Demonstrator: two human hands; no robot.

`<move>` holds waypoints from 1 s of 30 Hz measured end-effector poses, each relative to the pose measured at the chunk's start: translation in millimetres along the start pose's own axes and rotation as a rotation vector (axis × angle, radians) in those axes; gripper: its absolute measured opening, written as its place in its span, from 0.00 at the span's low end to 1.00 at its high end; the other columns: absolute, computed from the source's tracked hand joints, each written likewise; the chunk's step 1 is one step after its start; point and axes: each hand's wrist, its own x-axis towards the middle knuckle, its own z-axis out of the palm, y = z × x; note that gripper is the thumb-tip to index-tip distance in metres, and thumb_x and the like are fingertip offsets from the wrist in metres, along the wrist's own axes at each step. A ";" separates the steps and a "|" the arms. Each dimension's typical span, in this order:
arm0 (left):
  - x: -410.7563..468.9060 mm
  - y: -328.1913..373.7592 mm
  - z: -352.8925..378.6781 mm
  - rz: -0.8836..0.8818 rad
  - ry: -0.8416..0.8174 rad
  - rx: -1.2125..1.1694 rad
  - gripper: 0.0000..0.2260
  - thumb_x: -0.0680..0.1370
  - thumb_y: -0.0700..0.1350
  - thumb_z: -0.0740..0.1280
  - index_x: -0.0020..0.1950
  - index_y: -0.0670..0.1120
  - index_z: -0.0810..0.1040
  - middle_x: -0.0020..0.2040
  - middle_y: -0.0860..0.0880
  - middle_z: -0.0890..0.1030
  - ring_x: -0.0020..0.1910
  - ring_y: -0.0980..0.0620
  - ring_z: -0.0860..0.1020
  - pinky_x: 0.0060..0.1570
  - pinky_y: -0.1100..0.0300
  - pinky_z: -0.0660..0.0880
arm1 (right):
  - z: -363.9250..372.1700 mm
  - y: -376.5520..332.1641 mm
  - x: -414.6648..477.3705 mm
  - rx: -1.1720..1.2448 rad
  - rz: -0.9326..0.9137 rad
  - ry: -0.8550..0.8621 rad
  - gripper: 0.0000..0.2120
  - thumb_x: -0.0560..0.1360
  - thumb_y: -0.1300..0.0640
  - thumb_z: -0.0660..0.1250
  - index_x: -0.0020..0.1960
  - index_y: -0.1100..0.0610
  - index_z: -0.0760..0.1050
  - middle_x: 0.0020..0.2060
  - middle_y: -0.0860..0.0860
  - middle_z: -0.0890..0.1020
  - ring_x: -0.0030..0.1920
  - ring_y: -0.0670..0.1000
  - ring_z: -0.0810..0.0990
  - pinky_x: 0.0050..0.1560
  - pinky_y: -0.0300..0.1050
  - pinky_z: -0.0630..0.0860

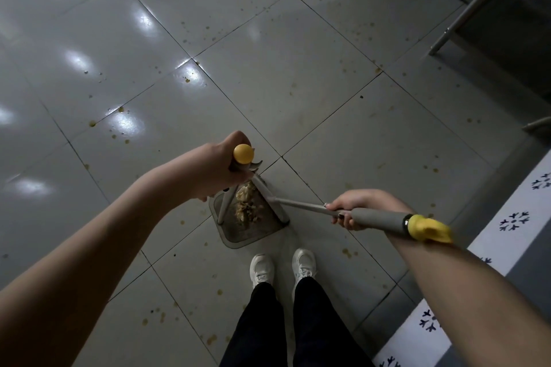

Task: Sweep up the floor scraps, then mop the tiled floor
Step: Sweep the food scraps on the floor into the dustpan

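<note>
A grey dustpan (pixel 253 231) stands on the tiled floor (pixel 283 62) just ahead of my white shoes. A heap of tan scraps (pixel 247 205) lies in it. My left hand (pixel 222 165) grips the top of the dustpan's upright handle, under its yellow knob (pixel 243 153). My right hand (pixel 359 208) grips the grey foam sleeve of the broom handle (pixel 378 217), which ends in a yellow cap (pixel 429 229) by my wrist. The broom's metal shaft runs down-left to the dustpan; its head is hidden behind the scraps and my left hand.
Brown spots and small stains dot the grey tiles all around. A metal table leg (pixel 465 13) slants across the top right, with dark furniture behind it. A white mat with black prints (pixel 512 222) lies along the right edge. My dark trouser legs fill the bottom middle.
</note>
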 end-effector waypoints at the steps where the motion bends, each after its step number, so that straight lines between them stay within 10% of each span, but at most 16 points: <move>1: -0.9 -0.2 -0.2 -0.003 -0.001 -0.005 0.11 0.77 0.49 0.65 0.53 0.55 0.64 0.35 0.49 0.75 0.26 0.53 0.73 0.18 0.67 0.69 | 4.1 -1.5 2.2 0.010 -0.021 0.031 0.14 0.82 0.52 0.54 0.42 0.58 0.65 0.18 0.50 0.69 0.13 0.44 0.66 0.16 0.30 0.65; 7: 1.0 -1.5 -1.1 -0.010 -0.010 -0.005 0.11 0.77 0.49 0.65 0.54 0.55 0.64 0.35 0.48 0.76 0.27 0.53 0.73 0.19 0.66 0.70 | 55.4 -2.7 33.3 0.026 -0.127 0.150 0.14 0.83 0.56 0.53 0.39 0.57 0.64 0.28 0.51 0.65 0.24 0.46 0.65 0.18 0.35 0.66; 30: -4.5 -7.2 2.6 0.029 0.039 0.013 0.10 0.76 0.49 0.66 0.49 0.55 0.65 0.34 0.48 0.76 0.24 0.53 0.72 0.18 0.67 0.68 | 89.8 4.9 30.1 0.099 -0.097 0.023 0.16 0.83 0.56 0.52 0.36 0.57 0.62 0.21 0.51 0.69 0.17 0.46 0.67 0.20 0.37 0.67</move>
